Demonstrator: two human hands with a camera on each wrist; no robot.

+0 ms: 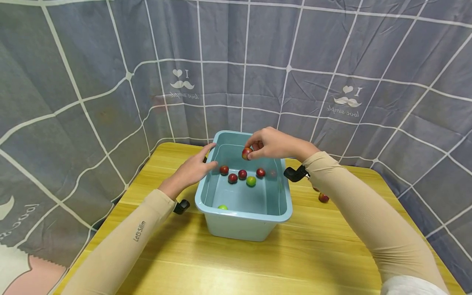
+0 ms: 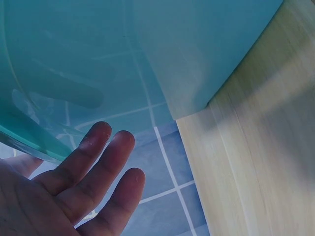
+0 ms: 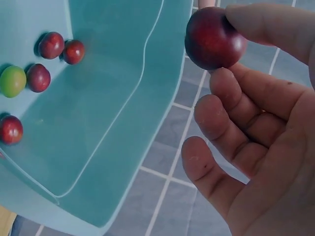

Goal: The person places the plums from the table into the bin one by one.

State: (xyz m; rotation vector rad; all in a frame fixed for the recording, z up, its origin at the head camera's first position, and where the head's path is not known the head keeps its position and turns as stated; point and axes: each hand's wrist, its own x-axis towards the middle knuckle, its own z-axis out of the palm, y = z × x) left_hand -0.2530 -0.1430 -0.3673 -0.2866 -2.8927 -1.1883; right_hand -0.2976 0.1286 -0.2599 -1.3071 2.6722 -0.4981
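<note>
My right hand [image 1: 271,143] pinches a dark red plum [image 3: 211,39] between thumb and fingertips, over the far part of a light blue plastic basin [image 1: 243,216]. The other fingers are bent below it in the right wrist view. My left hand [image 1: 189,170] is at the basin's left rim, its fingers [image 2: 115,167] loosely extended along the outer wall. On the basin floor lie several red plums [image 1: 232,178] and a green plum [image 1: 251,181]. A second green plum [image 1: 223,207] shows partly behind the near rim.
The basin stands on a yellow wooden table [image 1: 236,262]. Right of it, beside my right forearm, a red plum [image 1: 323,198] lies on the tabletop, with another partly hidden by the sleeve. A grey checked curtain [image 1: 265,90] hangs behind and along both sides.
</note>
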